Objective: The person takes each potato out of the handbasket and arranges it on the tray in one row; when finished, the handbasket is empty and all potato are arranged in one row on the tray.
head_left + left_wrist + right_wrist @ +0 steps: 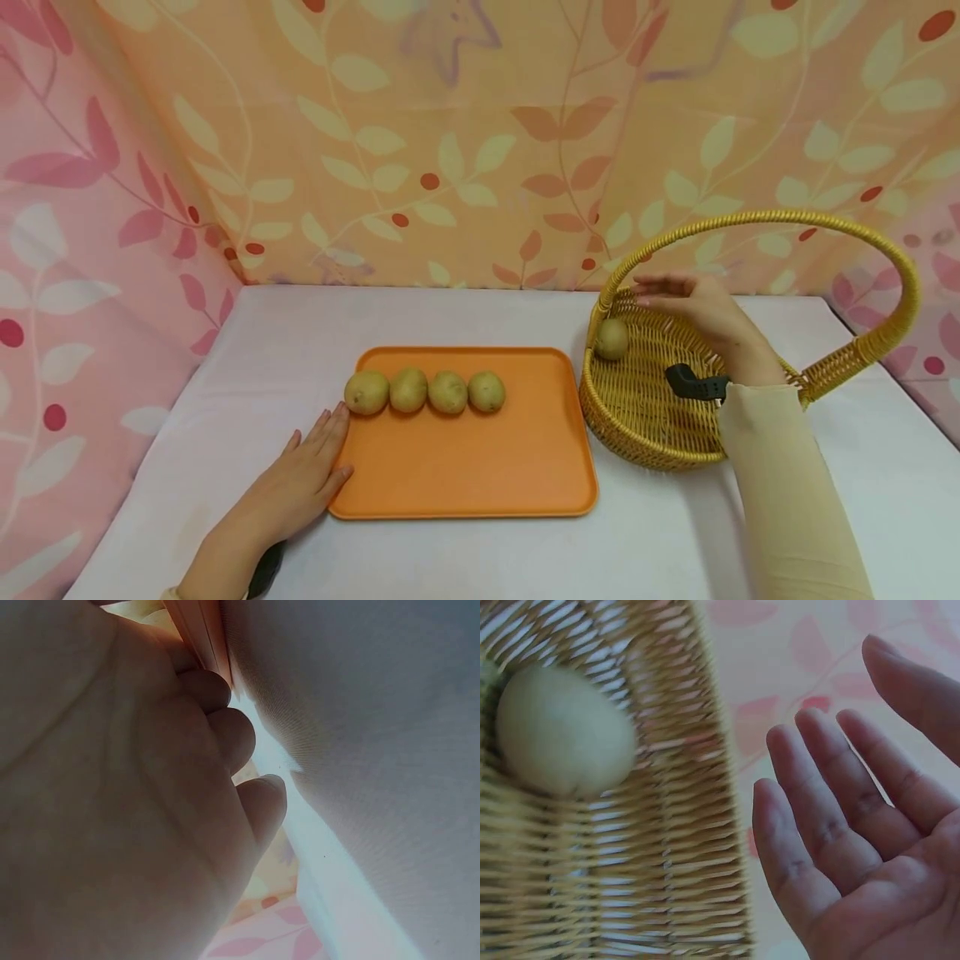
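Four-sided and orange, a tray [465,467] lies on the table with a row of several potatoes [447,392] along its far left part. My left hand [300,479] rests at the tray's left edge, fingers straight; the left wrist view shows its palm and fingertips beside the orange rim [202,634]. Over the wicker basket [652,454] on the right, my right hand [701,308] hovers with relaxed fingers and holds nothing. One potato [612,339] sits inside the basket against its left wall; in the right wrist view this potato [562,731] is apart from the hand [870,832].
The basket's tall arched handle [780,218] rises above its rim and leans right over the forearm. A white cloth [285,333] covers the table. Floral curtains [450,167] hang behind and at both sides.
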The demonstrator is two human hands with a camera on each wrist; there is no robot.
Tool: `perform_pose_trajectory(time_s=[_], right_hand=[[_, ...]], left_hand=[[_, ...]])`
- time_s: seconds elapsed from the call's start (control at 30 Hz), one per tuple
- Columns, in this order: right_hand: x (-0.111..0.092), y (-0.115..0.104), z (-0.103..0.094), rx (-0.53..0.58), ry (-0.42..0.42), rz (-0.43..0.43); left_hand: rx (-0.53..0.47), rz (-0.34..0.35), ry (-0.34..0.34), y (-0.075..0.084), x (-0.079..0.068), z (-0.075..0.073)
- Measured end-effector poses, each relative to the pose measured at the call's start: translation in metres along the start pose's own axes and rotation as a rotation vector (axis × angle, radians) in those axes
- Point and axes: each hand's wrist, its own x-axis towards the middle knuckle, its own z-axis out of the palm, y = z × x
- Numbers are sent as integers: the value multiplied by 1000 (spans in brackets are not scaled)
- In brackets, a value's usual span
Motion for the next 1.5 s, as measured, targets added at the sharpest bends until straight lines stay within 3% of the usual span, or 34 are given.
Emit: perform_pose_trajectory(time_s=[0.33, 0.9, 1.2, 1.5], right_hand=[[4, 20, -4, -214, -42, 125], [16, 39, 4, -243, -140, 153], [21, 49, 8, -176, -212, 184], [18, 51, 9, -335, -325, 160]], left_hand=[[10, 18, 19, -2, 1, 0], [-23, 3, 1, -8, 2, -2], [-28, 0, -4, -10, 1, -3], [-18, 10, 2, -10, 2, -1]])
